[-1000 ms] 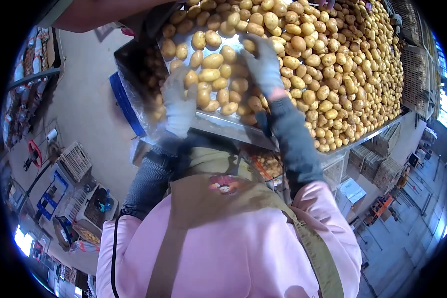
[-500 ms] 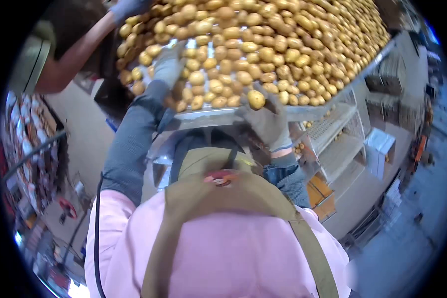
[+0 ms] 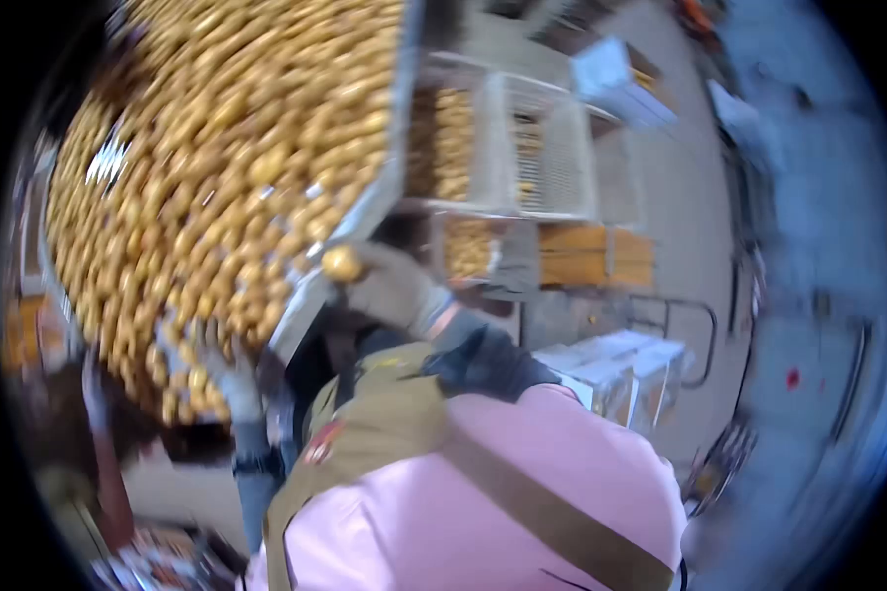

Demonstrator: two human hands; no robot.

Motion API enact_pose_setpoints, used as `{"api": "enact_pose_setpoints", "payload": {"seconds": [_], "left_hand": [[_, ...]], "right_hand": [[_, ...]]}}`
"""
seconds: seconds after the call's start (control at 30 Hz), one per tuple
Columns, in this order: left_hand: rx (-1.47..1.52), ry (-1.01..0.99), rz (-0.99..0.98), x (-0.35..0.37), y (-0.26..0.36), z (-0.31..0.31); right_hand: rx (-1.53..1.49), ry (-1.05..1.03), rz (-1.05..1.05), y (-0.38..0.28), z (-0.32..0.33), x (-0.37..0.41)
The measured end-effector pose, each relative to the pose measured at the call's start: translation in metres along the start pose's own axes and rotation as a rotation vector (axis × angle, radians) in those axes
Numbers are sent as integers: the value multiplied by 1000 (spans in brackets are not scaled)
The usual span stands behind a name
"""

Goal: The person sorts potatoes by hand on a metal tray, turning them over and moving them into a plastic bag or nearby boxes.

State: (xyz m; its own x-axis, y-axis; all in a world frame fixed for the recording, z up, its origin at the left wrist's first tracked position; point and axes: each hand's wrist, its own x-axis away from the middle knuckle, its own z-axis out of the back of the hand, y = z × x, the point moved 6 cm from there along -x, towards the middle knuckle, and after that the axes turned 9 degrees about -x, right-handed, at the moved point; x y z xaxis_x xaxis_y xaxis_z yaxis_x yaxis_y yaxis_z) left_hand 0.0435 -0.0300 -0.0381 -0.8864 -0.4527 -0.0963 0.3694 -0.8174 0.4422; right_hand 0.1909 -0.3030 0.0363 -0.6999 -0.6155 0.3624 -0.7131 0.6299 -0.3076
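Note:
A broad sorting table heaped with yellow potatoes (image 3: 237,167) fills the upper left of the head view, edged by a metal rim (image 3: 303,313). My gloved right hand (image 3: 392,288) is just outside that rim, its fingers closed on a single potato (image 3: 342,263). Over the near part of the heap lies my gloved left hand (image 3: 229,376), its fingers stretched out among the potatoes. It shows no potato in its grasp, though motion smears the fingertips.
Another person's gloved hand (image 3: 93,394) is at the table's left side. Right of the table stand a white slatted crate (image 3: 591,148), potatoes in a bin (image 3: 469,246), and an orange-brown box (image 3: 586,256). Farther off are a white box (image 3: 616,79) and white cartons (image 3: 611,360).
My view has swung to the right, so the crates and floor show more. My right hand still holds the potato and has moved out past the rim. My left hand remains over the potatoes.

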Motion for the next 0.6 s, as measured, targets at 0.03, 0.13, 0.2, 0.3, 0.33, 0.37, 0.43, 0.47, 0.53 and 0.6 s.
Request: {"api": "enact_pose_setpoints", "payload": {"seconds": [0.03, 0.13, 0.2, 0.3, 0.33, 0.37, 0.43, 0.47, 0.53, 0.6], "left_hand": [[98, -29, -42, -2, 30, 9], [95, -21, -234, 8, 60, 6], [175, -109, -236, 12, 70, 6], [305, -204, -168, 22, 57, -5], [343, -207, -155, 25, 57, -2], [402, -242, -94, 27, 47, -6], [516, -302, 47, 38, 19, -21], [576, -320, 57, 43, 8, -26], [586, -353, 106, 48, 4, -21], [619, -365, 211, 56, -2, -17]], "right_hand": [[-279, -48, -110, -1, 24, 7], [438, 139, -101, -43, 41, 57], [499, 291, -184, -56, 74, 79], [400, 622, -229, -79, 118, 126], [355, 628, -108, -87, 132, 137], [313, 628, 8, -96, 147, 149], [337, 703, 24, -118, 183, 166], [347, 752, 11, -124, 211, 175], [380, 789, -17, -139, 231, 193], [414, 786, -28, -150, 225, 201]]}}
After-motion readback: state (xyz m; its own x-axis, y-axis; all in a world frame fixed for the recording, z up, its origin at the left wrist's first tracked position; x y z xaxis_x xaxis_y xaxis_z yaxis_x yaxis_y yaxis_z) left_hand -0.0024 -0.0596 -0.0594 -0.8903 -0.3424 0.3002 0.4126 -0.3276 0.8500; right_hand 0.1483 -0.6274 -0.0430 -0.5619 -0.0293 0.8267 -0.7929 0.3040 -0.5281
